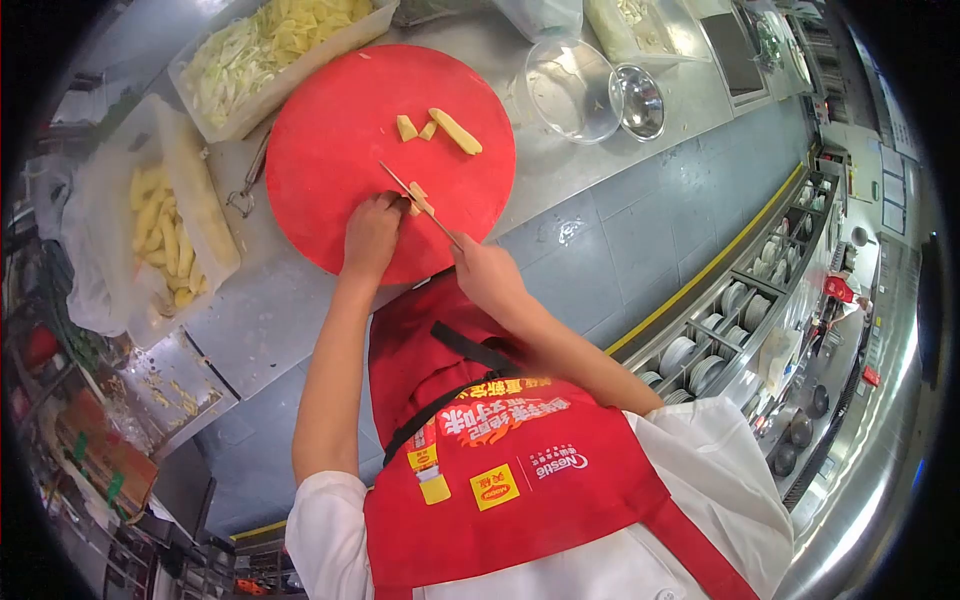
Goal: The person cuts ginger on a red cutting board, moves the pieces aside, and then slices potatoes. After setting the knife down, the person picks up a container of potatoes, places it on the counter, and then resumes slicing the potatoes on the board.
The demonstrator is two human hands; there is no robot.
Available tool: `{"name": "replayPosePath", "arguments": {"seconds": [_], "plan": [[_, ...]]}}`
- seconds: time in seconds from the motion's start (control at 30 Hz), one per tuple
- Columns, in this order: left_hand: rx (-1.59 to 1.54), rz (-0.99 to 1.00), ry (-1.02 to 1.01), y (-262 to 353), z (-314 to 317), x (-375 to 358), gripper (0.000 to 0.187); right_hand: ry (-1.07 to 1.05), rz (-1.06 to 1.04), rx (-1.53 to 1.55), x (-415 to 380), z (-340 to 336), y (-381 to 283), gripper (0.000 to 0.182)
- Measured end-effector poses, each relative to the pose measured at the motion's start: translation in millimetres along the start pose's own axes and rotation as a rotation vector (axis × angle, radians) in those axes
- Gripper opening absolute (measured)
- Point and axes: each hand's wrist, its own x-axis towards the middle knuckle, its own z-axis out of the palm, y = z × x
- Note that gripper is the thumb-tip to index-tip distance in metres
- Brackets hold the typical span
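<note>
Now | right hand [487,276]: gripping knife [424,206] | left hand [375,232]: curled beside it

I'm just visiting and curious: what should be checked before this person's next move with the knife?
1. Knife gripped in the right hand: ok.
2. Left hand well away from the blade: not ok, its fingers are right beside it.
3. Red board secured against slipping: cannot tell.
4. Long pale piece away from the blade: ok.
5. Clear bowl off the board: ok.
</note>
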Motion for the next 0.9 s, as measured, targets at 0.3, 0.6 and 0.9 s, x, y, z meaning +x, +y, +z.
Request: {"name": "replayPosePath", "arguments": {"seconds": [0.3, 0.6, 0.9], "plan": [[-0.033, -0.017, -0.056, -6.1, 2.9, -4.6, 0.026, 0.009, -0.021, 0.013, 7.9, -1.3, -1.4, 0.031], [-0.02, 0.038, 0.005, -3.2, -1.3, -5.4, 0.023, 0.029, -0.041, 0.047, 11.2, 10.3, 0.1, 0.033], [0.019, 0.004, -0.014, -12.2, 10.4, -8.7, 0.024, -0.016, 0.006, 0.049, 8.8, 13.5, 4.4, 0.032]]}}
